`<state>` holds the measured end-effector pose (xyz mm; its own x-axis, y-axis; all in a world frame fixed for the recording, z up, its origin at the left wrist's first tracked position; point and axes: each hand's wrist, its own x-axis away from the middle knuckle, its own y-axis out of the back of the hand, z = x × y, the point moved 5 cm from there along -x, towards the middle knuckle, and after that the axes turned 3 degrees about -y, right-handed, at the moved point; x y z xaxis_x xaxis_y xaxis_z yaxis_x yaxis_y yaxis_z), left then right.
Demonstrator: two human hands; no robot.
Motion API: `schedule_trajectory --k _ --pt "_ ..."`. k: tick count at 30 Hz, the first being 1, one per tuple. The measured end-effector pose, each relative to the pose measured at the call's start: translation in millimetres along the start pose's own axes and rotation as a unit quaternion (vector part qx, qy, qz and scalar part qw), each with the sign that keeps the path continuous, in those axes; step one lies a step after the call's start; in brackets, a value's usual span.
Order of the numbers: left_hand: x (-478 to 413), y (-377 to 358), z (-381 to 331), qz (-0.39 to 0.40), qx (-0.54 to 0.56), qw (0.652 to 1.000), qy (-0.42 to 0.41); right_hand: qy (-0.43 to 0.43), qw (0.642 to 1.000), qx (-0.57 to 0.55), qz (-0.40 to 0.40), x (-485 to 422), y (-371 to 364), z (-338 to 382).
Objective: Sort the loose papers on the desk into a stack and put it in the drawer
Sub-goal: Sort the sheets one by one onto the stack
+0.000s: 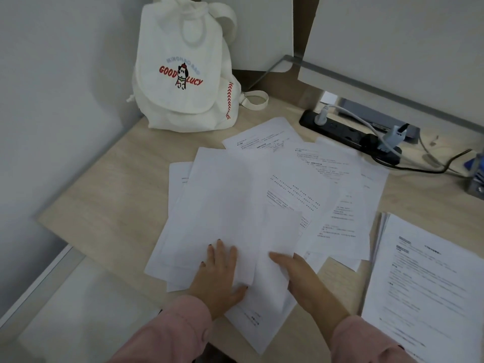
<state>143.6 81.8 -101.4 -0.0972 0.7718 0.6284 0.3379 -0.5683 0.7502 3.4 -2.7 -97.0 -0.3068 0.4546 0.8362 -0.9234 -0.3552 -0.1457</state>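
Observation:
Several loose white papers (262, 195) lie fanned and overlapping across the middle of the wooden desk (110, 184), some printed, some blank side up. My left hand (218, 276) lies flat on the near left sheets, fingers spread. My right hand (301, 276) grips the near edge of one blank sheet (277, 239), thumb on top, fingers hidden under it. A neater stack of printed pages (429, 284) sits at the right. No drawer is visible.
A white backpack (183, 74) stands in the back left corner against the wall. A black power strip (351, 137) with plugs and cables lies at the back right. A small dark container (475, 176) sits at the right edge.

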Motion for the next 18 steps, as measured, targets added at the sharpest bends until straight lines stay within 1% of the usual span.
schedule_trajectory --k 2,3,4,5,6,8,10,12,15,18 --pt "-4.3 1.8 0.9 -0.039 0.010 0.999 0.001 -0.001 0.999 -0.046 0.016 -0.5 -1.1 -0.9" --pt "-3.4 1.0 1.7 -0.012 0.033 0.999 0.011 0.000 0.998 -0.059 0.025 0.1 -2.5 -0.7" --pt "-3.2 4.3 0.1 -0.034 0.026 0.999 0.006 0.001 0.997 -0.065 0.031 1.0 -3.1 -0.7" --pt "-2.1 7.6 -1.5 -0.032 0.030 0.999 0.003 0.002 0.997 -0.071 0.032 1.3 -3.2 -0.8" --pt "-2.7 6.1 -2.6 -0.060 0.019 0.998 -0.005 0.003 0.997 -0.075 0.031 1.6 -3.1 -0.6" --pt "-0.2 0.7 -4.9 -0.031 0.034 0.999 0.001 0.006 0.996 -0.083 0.032 1.1 -2.3 -0.7" --pt "0.4 -0.5 -8.0 -0.046 0.043 0.998 -0.001 0.010 0.994 -0.096 0.040 1.7 -2.2 -0.9" --pt "2.5 -5.4 -14.7 -0.039 0.059 0.997 -0.003 0.015 0.992 -0.110 0.055 4.2 -3.6 -0.4" --pt "4.2 -12.2 -21.1 -0.064 0.108 0.992 0.032 0.018 0.993 -0.082 0.078 9.7 -5.9 -0.2" --pt "7.0 -4.9 -25.1 -0.089 0.166 0.980 0.064 0.014 0.996 -0.038 0.078 12.9 -4.8 -1.3"
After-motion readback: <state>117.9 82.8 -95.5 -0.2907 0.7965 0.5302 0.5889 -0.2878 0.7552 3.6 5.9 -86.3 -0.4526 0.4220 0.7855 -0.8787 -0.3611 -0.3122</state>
